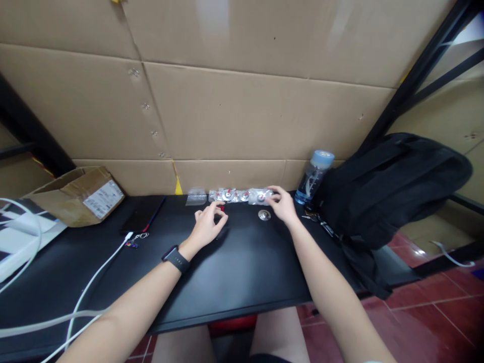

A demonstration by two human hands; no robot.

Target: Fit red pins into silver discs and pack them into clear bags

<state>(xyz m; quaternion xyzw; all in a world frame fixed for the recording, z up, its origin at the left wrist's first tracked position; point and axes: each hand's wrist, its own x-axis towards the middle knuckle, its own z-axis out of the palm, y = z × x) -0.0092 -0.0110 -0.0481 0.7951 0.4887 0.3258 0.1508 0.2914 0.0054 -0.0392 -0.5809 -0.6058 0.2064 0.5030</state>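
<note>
My left hand (209,222), with a black watch on its wrist, hovers over the black table with its fingers curved and apart. Just beyond its fingertips is a small red item (222,207). My right hand (282,202) pinches the right end of a clear plastic packet (259,196) with a round metal piece inside. Several similar packets (229,195) lie in a row to the left, along the cardboard wall. A loose silver disc (264,215) rests on the table below my right fingers. An apparently flat clear bag (196,196) lies at the row's left end.
A cardboard box (85,196), a dark phone (143,214) and white cables (91,282) occupy the left side. At the right stand a blue-lidded bottle (314,176) and a black backpack (389,186), with keys (310,217) before them. The black table (242,272) ends near my legs.
</note>
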